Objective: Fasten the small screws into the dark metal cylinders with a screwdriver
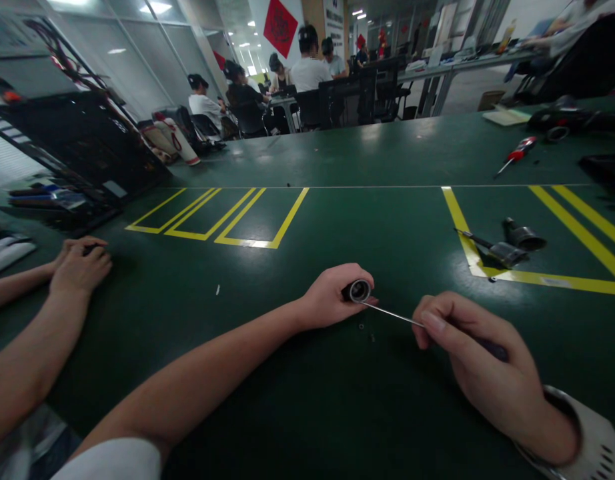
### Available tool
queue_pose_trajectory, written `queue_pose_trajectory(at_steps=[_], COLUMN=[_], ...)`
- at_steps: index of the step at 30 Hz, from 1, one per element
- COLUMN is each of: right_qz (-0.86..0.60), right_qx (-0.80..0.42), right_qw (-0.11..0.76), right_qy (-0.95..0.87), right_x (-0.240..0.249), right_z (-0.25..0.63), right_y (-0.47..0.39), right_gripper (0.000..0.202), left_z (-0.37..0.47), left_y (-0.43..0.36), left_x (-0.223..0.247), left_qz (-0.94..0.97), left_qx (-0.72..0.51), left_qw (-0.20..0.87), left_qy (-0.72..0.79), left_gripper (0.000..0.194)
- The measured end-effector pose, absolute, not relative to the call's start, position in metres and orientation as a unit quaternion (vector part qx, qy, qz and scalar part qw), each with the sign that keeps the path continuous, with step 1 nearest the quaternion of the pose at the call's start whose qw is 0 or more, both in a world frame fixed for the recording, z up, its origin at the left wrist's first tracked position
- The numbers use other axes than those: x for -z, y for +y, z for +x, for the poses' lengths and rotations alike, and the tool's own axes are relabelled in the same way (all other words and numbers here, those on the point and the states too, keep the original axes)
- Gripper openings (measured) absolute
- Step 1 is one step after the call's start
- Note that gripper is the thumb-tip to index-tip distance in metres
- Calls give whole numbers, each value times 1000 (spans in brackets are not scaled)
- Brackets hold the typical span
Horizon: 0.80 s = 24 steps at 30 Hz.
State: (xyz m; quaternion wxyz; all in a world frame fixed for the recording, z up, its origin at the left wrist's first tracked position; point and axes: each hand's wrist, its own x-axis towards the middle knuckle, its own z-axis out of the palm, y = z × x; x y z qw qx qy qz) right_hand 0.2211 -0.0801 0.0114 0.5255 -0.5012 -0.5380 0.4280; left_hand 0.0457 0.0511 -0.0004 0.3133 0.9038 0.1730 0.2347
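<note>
My left hand (337, 293) is closed around a short black cylindrical part (359, 291), its round metal-rimmed open end facing me. In my right hand (477, 360) is a screwdriver with a dark handle and a long thin shaft (395, 315). The shaft points left, and its tip is at the lower rim of the cylindrical part; whether it touches is hard to tell. On the green table just below my left hand lie a small ring (361, 327) and a tiny dark piece (372, 338).
Two dark cylindrical parts (510, 253) lie at right by yellow tape (457, 227). A red screwdriver (517, 155) lies farther back. Another person's hands (82, 263) are at the left, near a black rack (82, 147). People sit in the background.
</note>
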Motion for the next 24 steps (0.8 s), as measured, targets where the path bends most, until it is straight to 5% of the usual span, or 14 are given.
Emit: queue_pose_trajectory(at_steps=[18,24], right_qz=[-430,-430], right_qx=[-95,-128], right_qw=[316,338], right_qy=[-840,-827], right_x=[-27,-30], right_z=[199,202], right_y=[-88,-93], right_gripper=[13,13], left_z=[46,46], left_y=[44,43], left_x=[0,-2], left_qz=[975,975], left_qx=[-109,-110], left_qw=[94,96], left_qy=[168,168], left_gripper=[6,6])
